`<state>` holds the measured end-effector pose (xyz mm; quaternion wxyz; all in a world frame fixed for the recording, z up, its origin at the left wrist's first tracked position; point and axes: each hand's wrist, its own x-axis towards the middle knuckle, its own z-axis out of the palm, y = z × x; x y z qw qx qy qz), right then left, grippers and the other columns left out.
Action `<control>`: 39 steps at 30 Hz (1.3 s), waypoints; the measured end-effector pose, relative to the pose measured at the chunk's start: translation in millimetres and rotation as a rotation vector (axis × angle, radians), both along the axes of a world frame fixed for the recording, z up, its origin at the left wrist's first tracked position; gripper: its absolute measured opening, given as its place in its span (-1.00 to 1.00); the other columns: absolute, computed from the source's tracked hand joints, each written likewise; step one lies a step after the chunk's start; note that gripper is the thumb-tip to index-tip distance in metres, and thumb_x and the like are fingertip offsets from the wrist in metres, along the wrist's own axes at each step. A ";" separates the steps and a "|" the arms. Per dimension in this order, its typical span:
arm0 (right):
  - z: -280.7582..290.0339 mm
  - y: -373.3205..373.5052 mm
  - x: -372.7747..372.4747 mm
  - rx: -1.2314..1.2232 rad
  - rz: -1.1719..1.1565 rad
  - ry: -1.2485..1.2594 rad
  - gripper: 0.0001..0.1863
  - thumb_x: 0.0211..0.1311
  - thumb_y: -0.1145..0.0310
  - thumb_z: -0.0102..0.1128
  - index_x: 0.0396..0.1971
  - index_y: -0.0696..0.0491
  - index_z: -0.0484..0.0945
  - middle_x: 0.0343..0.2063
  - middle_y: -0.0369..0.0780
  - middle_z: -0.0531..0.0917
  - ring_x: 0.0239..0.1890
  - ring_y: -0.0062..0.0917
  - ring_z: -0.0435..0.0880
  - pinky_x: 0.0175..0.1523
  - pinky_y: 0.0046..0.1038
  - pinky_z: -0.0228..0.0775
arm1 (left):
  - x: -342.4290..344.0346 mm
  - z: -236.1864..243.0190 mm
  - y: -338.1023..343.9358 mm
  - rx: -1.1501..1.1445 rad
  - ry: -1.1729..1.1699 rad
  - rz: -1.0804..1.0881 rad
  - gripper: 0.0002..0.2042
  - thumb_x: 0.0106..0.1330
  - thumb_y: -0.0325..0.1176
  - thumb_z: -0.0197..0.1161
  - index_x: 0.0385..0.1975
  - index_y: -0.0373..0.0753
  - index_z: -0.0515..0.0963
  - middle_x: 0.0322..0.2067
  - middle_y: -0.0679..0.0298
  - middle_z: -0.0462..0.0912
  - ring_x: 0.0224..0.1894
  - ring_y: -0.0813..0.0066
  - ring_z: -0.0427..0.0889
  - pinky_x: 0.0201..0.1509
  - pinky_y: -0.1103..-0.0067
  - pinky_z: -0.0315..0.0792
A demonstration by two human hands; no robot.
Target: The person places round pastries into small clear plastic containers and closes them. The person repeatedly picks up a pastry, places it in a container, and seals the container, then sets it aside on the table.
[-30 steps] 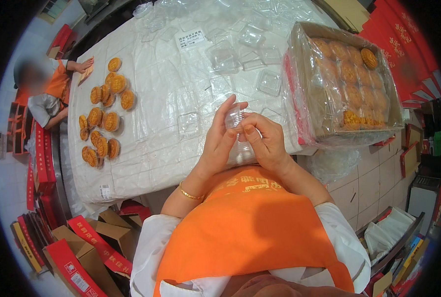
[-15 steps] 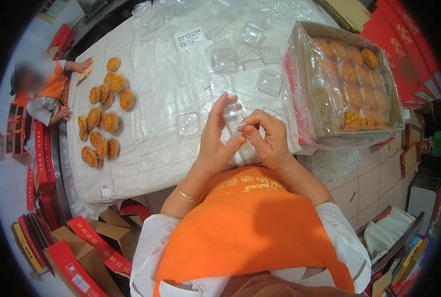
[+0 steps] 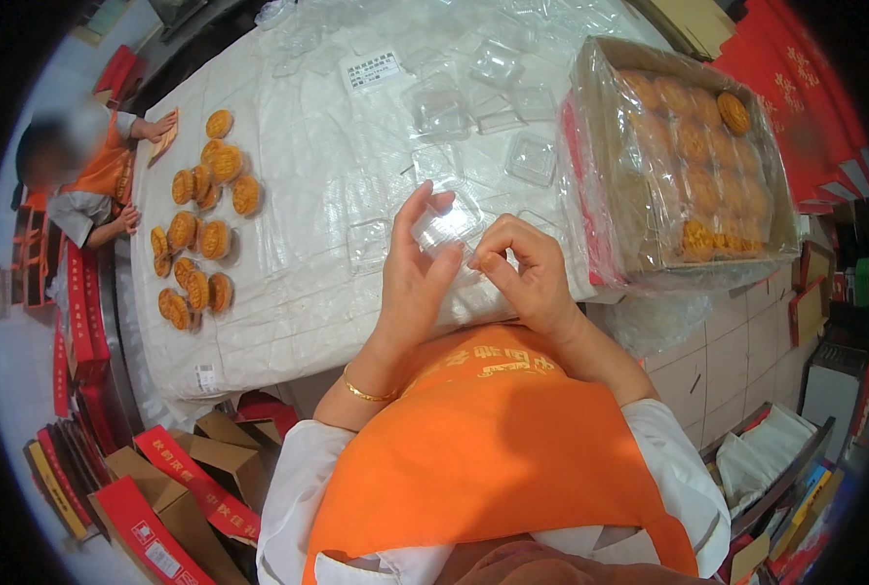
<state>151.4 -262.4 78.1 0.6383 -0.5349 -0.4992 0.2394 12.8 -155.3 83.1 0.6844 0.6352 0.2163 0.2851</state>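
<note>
My left hand (image 3: 413, 273) grips a small transparent plastic tray (image 3: 451, 222) between thumb and fingers, above the near edge of the table. Thumb and forefinger of my right hand (image 3: 530, 271) are pinched together at the tray's right corner; glare and the thin plastic blur that contact. Beyond the hands lie several similar transparent trays (image 3: 439, 105) on the white sheet. Loose golden mooncakes (image 3: 217, 240) are grouped at the left of the table. To the right, an open cardboard box (image 3: 598, 122) lined with plastic film holds rows of mooncakes (image 3: 692, 142).
The table wears a white plastic sheet (image 3: 288, 185) with a printed label (image 3: 371, 70). A person in an orange apron (image 3: 108, 171) rests hands on its left edge. Cardboard boxes (image 3: 234, 453) crowd the lower left; red packaging (image 3: 790, 88) stands at the far right.
My left hand has turned the tray so its face shows more and catches the light. My right fingertips have shifted slightly down along its edge.
</note>
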 end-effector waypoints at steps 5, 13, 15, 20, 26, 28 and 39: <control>2.8 -1.2 -0.6 -0.061 0.008 0.034 -0.92 0.26 0.47 0.21 -0.40 0.16 0.61 -0.45 -0.25 0.59 -0.42 -0.59 0.51 -0.25 -0.53 0.37 | -1.2 -5.5 2.5 0.076 -0.024 0.003 -0.31 0.31 -0.48 0.15 0.45 -0.32 0.05 0.30 0.06 0.28 0.33 0.36 0.25 0.30 0.46 0.31; -7.2 1.1 -2.2 -0.004 0.065 0.093 -0.93 0.27 0.48 0.21 -0.38 0.16 0.62 -0.45 -0.27 0.59 -0.39 -0.60 0.51 -0.21 -0.54 0.37 | 6.2 -1.5 -0.9 -0.252 -0.098 0.114 -0.35 0.31 -0.42 0.13 0.42 -0.28 0.13 0.29 0.04 0.34 0.35 0.21 0.36 0.37 0.33 0.36; -6.1 0.5 -2.1 -0.029 0.052 0.070 -0.93 0.26 0.48 0.22 -0.38 0.16 0.62 -0.45 -0.28 0.59 -0.39 -0.61 0.51 -0.22 -0.54 0.36 | 4.9 -4.8 1.0 -0.400 -0.102 0.094 -0.36 0.32 -0.44 0.15 0.42 -0.30 0.14 0.28 0.04 0.36 0.33 0.22 0.39 0.38 0.35 0.34; -2.6 -0.8 -0.5 -0.092 0.032 0.122 -0.93 0.23 0.48 0.27 -0.39 0.16 0.62 -0.44 -0.31 0.60 -0.41 -0.65 0.49 -0.27 -0.57 0.34 | 3.5 -3.3 -4.1 -0.172 -0.052 0.030 -0.35 0.29 -0.54 0.23 0.39 -0.38 0.15 0.34 0.06 0.25 0.35 0.29 0.32 0.38 0.43 0.30; -8.6 -4.0 3.2 -0.141 0.083 0.214 -0.92 0.26 0.48 0.27 -0.37 0.17 0.59 -0.43 -0.33 0.60 -0.35 -0.71 0.50 -0.20 -0.61 0.36 | -0.4 -1.8 -2.3 0.012 -0.022 -0.031 -0.30 0.27 -0.56 0.27 0.41 -0.37 0.12 0.33 0.07 0.27 0.34 0.28 0.34 0.42 0.40 0.23; -7.1 -5.4 1.3 -0.135 0.164 0.380 -0.91 0.30 0.46 0.26 -0.33 0.17 0.58 -0.40 -0.34 0.60 -0.32 -0.71 0.51 -0.16 -0.61 0.38 | -0.9 -1.3 -1.1 -0.015 -0.055 -0.073 -0.29 0.26 -0.55 0.28 0.42 -0.37 0.12 0.33 0.08 0.27 0.35 0.27 0.34 0.42 0.39 0.23; -9.2 -9.5 1.4 -0.124 0.281 0.521 -0.90 0.38 0.44 0.19 -0.30 0.16 0.58 -0.33 -0.33 0.60 -0.24 -0.70 0.55 -0.08 -0.58 0.41 | -2.9 -4.5 0.6 -0.039 -0.091 -0.136 -0.25 0.24 -0.44 0.26 0.45 -0.28 0.12 0.35 0.07 0.29 0.33 0.25 0.37 0.41 0.36 0.28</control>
